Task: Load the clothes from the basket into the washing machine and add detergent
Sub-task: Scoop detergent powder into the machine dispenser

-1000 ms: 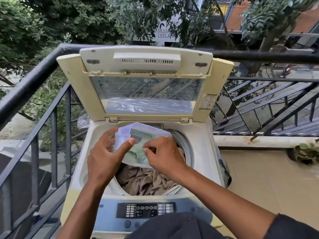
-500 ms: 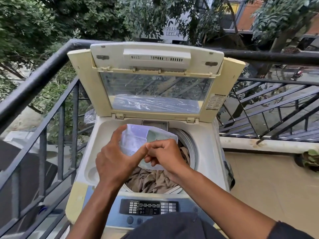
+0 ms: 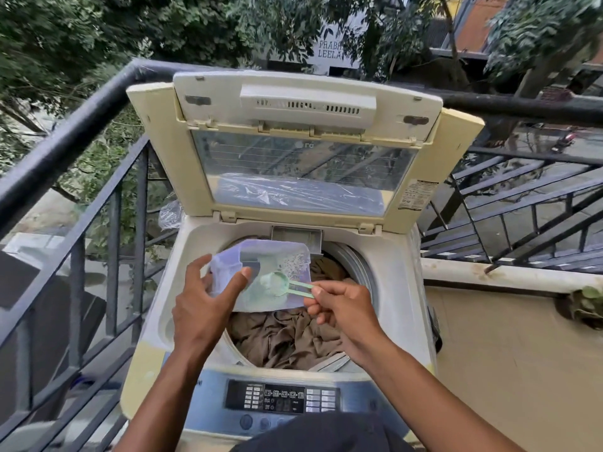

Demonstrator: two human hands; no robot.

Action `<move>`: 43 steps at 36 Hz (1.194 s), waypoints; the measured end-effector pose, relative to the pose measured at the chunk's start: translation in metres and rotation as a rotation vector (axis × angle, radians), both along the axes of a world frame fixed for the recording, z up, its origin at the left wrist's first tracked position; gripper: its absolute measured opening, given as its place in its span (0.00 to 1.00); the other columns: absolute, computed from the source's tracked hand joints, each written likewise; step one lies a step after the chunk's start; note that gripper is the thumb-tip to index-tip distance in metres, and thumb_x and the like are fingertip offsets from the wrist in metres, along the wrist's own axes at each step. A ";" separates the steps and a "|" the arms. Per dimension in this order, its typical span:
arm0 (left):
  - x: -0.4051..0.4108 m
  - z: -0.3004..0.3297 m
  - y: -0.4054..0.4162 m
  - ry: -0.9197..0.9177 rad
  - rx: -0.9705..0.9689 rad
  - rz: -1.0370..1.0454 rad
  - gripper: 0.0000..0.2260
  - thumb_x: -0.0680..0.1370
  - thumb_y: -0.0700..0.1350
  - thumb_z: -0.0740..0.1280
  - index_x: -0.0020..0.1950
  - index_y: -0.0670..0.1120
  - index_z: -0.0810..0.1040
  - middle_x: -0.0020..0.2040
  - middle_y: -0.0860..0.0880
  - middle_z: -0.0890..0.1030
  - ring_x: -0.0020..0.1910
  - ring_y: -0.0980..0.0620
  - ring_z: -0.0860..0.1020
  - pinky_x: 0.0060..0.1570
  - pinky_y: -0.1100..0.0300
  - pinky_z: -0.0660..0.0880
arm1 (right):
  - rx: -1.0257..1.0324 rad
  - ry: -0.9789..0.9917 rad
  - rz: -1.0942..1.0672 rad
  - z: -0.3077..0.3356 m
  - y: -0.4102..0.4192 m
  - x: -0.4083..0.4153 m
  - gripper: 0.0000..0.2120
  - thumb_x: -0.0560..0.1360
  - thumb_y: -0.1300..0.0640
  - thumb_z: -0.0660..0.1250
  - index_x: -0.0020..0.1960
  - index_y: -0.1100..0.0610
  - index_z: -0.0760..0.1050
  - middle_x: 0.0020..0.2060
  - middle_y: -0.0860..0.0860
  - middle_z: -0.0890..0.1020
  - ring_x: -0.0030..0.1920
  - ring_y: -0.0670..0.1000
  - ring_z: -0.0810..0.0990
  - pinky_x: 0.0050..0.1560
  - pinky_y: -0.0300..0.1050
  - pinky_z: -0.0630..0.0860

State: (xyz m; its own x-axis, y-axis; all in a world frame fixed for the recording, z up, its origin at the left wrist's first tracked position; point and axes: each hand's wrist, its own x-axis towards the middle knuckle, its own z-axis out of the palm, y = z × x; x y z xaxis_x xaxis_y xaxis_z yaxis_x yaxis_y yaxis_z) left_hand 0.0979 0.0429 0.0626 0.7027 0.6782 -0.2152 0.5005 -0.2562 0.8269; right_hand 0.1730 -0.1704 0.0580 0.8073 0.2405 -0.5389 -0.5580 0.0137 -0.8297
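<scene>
A cream top-loading washing machine [image 3: 396, 275] stands with its lid [image 3: 303, 148] raised. Brown clothes [image 3: 287, 337] fill the drum. Over the drum opening my left hand [image 3: 204, 308] holds a clear plastic detergent container [image 3: 261, 272], thumb across its front. My right hand [image 3: 342, 308] pinches the handle of a pale green scoop [image 3: 280, 283], whose bowl sits inside the container. The basket is not in view.
The control panel [image 3: 284, 398] runs along the machine's near edge. A black metal railing [image 3: 75, 138] closes the left side and the back. A tiled balcony floor [image 3: 515, 370] lies to the right, with a low ledge [image 3: 509, 274] and a potted plant [image 3: 587, 301].
My right hand has pulled back to the right from the container, and the green scoop now shows in its fingers. The view has moved closer to the machine.
</scene>
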 end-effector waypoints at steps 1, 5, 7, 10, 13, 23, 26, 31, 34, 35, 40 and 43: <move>0.000 -0.003 0.001 0.001 -0.019 0.005 0.41 0.61 0.78 0.66 0.70 0.61 0.69 0.65 0.48 0.82 0.65 0.47 0.80 0.65 0.44 0.75 | 0.015 0.026 -0.012 -0.002 -0.002 0.000 0.06 0.79 0.67 0.69 0.55 0.64 0.82 0.42 0.63 0.87 0.35 0.50 0.81 0.34 0.40 0.77; 0.001 -0.015 0.005 0.024 -0.091 -0.004 0.41 0.61 0.77 0.66 0.70 0.59 0.70 0.64 0.50 0.81 0.65 0.50 0.78 0.64 0.45 0.75 | 0.050 0.101 -0.049 -0.006 -0.004 0.003 0.05 0.79 0.69 0.68 0.52 0.64 0.82 0.38 0.61 0.86 0.34 0.50 0.79 0.32 0.39 0.76; 0.004 -0.020 0.006 0.040 -0.130 -0.024 0.44 0.61 0.78 0.67 0.71 0.58 0.70 0.66 0.50 0.79 0.66 0.50 0.77 0.64 0.42 0.76 | 0.052 0.127 -0.062 -0.007 -0.003 0.006 0.05 0.79 0.69 0.67 0.52 0.64 0.82 0.37 0.62 0.85 0.32 0.50 0.79 0.31 0.39 0.76; 0.004 -0.029 0.006 0.065 -0.197 -0.032 0.49 0.59 0.78 0.68 0.74 0.55 0.69 0.66 0.52 0.76 0.63 0.52 0.75 0.64 0.45 0.75 | 0.031 0.147 -0.083 -0.011 -0.001 0.012 0.05 0.79 0.69 0.67 0.51 0.65 0.81 0.39 0.64 0.85 0.31 0.50 0.79 0.31 0.40 0.76; 0.001 -0.038 0.006 0.085 -0.266 -0.016 0.50 0.56 0.82 0.69 0.72 0.59 0.70 0.63 0.54 0.75 0.63 0.51 0.76 0.61 0.41 0.78 | 0.008 0.132 -0.094 -0.013 0.002 0.023 0.05 0.79 0.69 0.67 0.50 0.65 0.82 0.38 0.63 0.85 0.31 0.51 0.79 0.31 0.40 0.76; -0.001 -0.058 0.010 0.165 -0.306 0.025 0.46 0.57 0.81 0.70 0.71 0.64 0.67 0.65 0.48 0.80 0.63 0.47 0.79 0.61 0.41 0.79 | -0.083 -0.004 -0.196 -0.010 0.025 0.078 0.06 0.78 0.70 0.67 0.51 0.66 0.82 0.36 0.60 0.85 0.31 0.51 0.79 0.31 0.39 0.77; 0.000 -0.058 0.010 0.179 -0.299 0.012 0.49 0.56 0.82 0.68 0.73 0.62 0.66 0.66 0.48 0.79 0.64 0.47 0.78 0.63 0.41 0.78 | -0.165 -0.031 -0.221 -0.019 0.037 0.094 0.04 0.79 0.68 0.68 0.50 0.64 0.83 0.35 0.59 0.85 0.31 0.50 0.79 0.31 0.37 0.78; 0.002 -0.057 0.010 0.196 -0.303 0.019 0.52 0.54 0.84 0.67 0.73 0.62 0.66 0.69 0.48 0.78 0.66 0.46 0.77 0.65 0.41 0.76 | -0.307 -0.127 -0.173 -0.037 0.056 0.112 0.05 0.79 0.64 0.69 0.50 0.62 0.84 0.38 0.58 0.87 0.32 0.50 0.82 0.33 0.37 0.80; 0.004 -0.056 0.011 0.193 -0.310 0.022 0.51 0.56 0.83 0.68 0.74 0.62 0.65 0.70 0.48 0.77 0.67 0.47 0.77 0.65 0.41 0.76 | -0.413 -0.229 -0.119 -0.042 0.066 0.116 0.05 0.79 0.63 0.70 0.48 0.60 0.85 0.36 0.56 0.87 0.33 0.50 0.84 0.34 0.40 0.82; 0.004 -0.055 0.011 0.194 -0.310 0.023 0.51 0.56 0.83 0.68 0.74 0.62 0.65 0.70 0.48 0.77 0.67 0.47 0.77 0.65 0.41 0.76 | -0.449 -0.264 -0.093 -0.044 0.069 0.117 0.06 0.79 0.63 0.70 0.46 0.58 0.86 0.35 0.55 0.87 0.33 0.51 0.85 0.36 0.42 0.84; 0.004 -0.054 0.012 0.197 -0.299 0.030 0.51 0.55 0.84 0.67 0.74 0.62 0.66 0.69 0.49 0.78 0.67 0.47 0.77 0.65 0.41 0.76 | -0.593 -0.502 0.023 -0.050 0.077 0.116 0.08 0.77 0.58 0.71 0.42 0.53 0.87 0.36 0.48 0.88 0.39 0.50 0.87 0.45 0.54 0.86; 0.004 -0.053 0.012 0.194 -0.294 0.034 0.51 0.55 0.84 0.66 0.73 0.63 0.66 0.69 0.48 0.78 0.66 0.47 0.78 0.64 0.41 0.77 | -0.643 -0.649 0.091 -0.048 0.077 0.113 0.07 0.78 0.58 0.70 0.46 0.60 0.86 0.39 0.53 0.88 0.42 0.54 0.86 0.46 0.56 0.84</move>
